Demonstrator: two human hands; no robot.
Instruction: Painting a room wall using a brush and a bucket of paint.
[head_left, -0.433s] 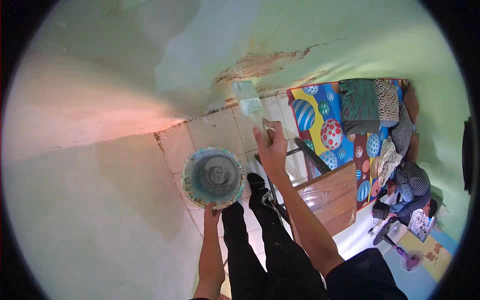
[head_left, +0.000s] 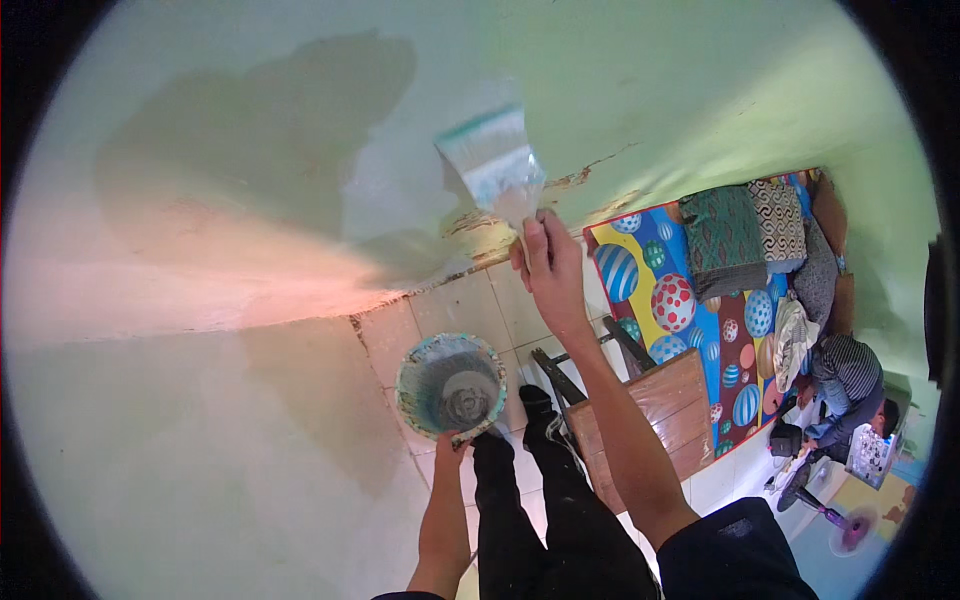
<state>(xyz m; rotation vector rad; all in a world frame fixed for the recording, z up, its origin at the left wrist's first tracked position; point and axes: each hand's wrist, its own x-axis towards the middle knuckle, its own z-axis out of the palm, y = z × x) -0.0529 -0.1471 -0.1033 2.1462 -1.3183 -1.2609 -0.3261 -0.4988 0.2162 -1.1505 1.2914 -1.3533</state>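
My right hand (head_left: pixel 556 268) is closed round the handle of a wide, flat paintbrush (head_left: pixel 490 165). The brush is up against or just in front of the pale green wall (head_left: pixel 620 90), its bristle edge pointing up and left. Motion smears it a little, so I cannot tell whether it touches. Low on that wall is a brown, peeling patch (head_left: pixel 570 180), partly behind the brush. With my left hand (head_left: pixel 453 450) I grip the near rim of a paint-stained bucket (head_left: pixel 412 375). Inside the bucket sits a grey liquid (head_left: pixel 467 400).
A wooden stool or small bench (head_left: pixel 650 420) stands by my right leg. Beyond it lies a colourful ball-patterned mat (head_left: pixel 675 300) with folded cloths (head_left: pixel 722 240). At far right a person (head_left: pixel 850 375) sits near a pink fan (head_left: pixel 855 530). White tiles (head_left: pixel 470 305) cover the floor.
The paintbrush and my right hand have moved up the wall, and the brush head has tilted left. The bucket in my left hand tilts differently, and the whole view has shifted slightly.
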